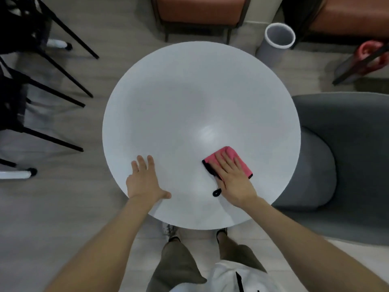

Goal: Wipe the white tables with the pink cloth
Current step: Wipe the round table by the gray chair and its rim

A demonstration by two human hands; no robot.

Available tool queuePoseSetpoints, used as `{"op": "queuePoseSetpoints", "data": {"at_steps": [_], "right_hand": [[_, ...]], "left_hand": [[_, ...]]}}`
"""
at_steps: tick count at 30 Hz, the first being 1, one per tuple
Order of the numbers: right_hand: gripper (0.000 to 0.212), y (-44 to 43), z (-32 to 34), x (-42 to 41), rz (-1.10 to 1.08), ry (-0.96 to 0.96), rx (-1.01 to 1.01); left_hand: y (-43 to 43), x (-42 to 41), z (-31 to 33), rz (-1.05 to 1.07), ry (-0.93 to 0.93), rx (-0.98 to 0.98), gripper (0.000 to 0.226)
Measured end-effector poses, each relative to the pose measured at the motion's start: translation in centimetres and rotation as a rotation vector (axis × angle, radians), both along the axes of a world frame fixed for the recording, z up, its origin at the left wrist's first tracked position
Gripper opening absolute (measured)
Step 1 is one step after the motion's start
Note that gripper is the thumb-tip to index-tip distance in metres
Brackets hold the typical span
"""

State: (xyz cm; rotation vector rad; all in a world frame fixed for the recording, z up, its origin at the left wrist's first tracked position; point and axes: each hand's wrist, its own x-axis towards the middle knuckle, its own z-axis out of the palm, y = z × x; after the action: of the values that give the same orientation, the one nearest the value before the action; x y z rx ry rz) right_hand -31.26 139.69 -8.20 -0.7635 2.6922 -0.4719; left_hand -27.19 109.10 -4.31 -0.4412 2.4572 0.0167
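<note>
Wiping is under way: right hand [233,178], fingers spread, presses the pink cloth [228,162] lower right on the worktop [189,102], left hand [145,180] braces open; next, sweep the cloth toward the unwiped upper area.

Right hand [232,179] flat on pink cloth [242,163], left hand [145,182] on white table [189,98]

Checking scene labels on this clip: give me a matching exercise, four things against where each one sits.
Things
1. pink cloth
2. left hand
3. grey bin
4. grey armchair

Places
a. on the floor, past the far right edge of the white table
b. on the table, pressed under the flat right hand
c. flat on the table's near left edge
d. beside the table, on its right

Pairs: 1-b, 2-c, 3-a, 4-d
</note>
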Motion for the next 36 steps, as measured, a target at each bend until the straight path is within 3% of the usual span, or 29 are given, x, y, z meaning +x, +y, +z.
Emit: {"op": "queuePoseSetpoints", "data": {"at_steps": [4,7,9,12,14,17,20,24,28,30,33,36], "right_hand": [[0.05,-0.4,4.3,1.5,-0.028,-0.083,-0.088],[0.051,-1.8,7.5,3.0,-0.13,0.0,-0.064],[0.05,-3.4,9.1,4.5,-0.144,0.05,-0.02],[0.043,-6.3,11.1,6.4,-0.155,0.079,-0.062],[0.041,-7.9,12.1,7.2,-0.184,0.087,-0.092],[0.047,-9.3,13.8,8.2,-0.184,0.004,-0.106],[0.06,-10.3,15.0,8.6,-0.11,-0.13,-0.15],[0.06,-11.5,16.4,7.3,-0.102,-0.305,-0.297],[0.068,-11.5,17.8,5.4,-0.029,-0.306,-0.374],[0.059,-10.6,18.3,3.8,0.052,-0.226,-0.294],[0.048,-7.8,18.6,0.9,0.28,-0.101,0.028],[0.038,-4.7,18.8,-0.6,0.496,0.005,0.237]], "left_hand": [[-1.2,-0.4,1.5,-0.037,-0.077,0.101,0.152],[-2.8,-1.4,3.5,-0.042,-0.084,0.39,0.104],[-2.5,-1.3,5.3,0.177,-0.044,0.75,0.087],[-0.6,-0.7,8.1,0.539,-0.084,1.259,0.082],[0.4,-0.1,9.2,0.59,-0.136,1.44,0.062],[0.3,1.4,9.6,0.739,-0.051,1.536,0.037],[0.2,2.8,9.8,0.821,0.054,1.508,0.031],[0.1,3.9,11.4,0.883,0.335,1.292,0.036],[0.0,4.0,13.9,0.795,0.553,1.106,0.04],[0.3,4.6,15.5,0.638,0.652,0.945,0.042],[1.7,6.6,18.1,0.368,0.753,0.622,0.038],[4.2,9.8,20.0,0.239,0.736,0.432,0.039]]}}
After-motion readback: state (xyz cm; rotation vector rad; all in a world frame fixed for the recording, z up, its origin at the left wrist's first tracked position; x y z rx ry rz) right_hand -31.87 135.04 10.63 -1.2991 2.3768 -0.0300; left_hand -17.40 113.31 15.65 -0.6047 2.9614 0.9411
